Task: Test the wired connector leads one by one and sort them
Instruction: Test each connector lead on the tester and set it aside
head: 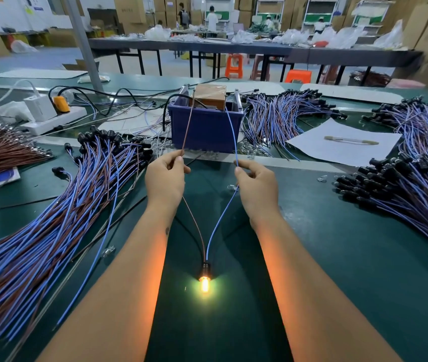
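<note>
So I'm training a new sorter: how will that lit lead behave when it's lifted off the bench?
Probably floppy: the brown wire and blue wire curve slack between the hands and the socket. Likely light, since each grip is only a fingertip pinch. The glowing bulb looks like glass, so it may be fragile and swing.

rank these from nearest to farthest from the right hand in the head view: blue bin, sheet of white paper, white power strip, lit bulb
1. Blue bin: just ahead and left of the right hand.
2. Lit bulb and sheet of white paper: too close to call; bulb nearer the person, paper ahead right.
3. White power strip: far left.
</note>
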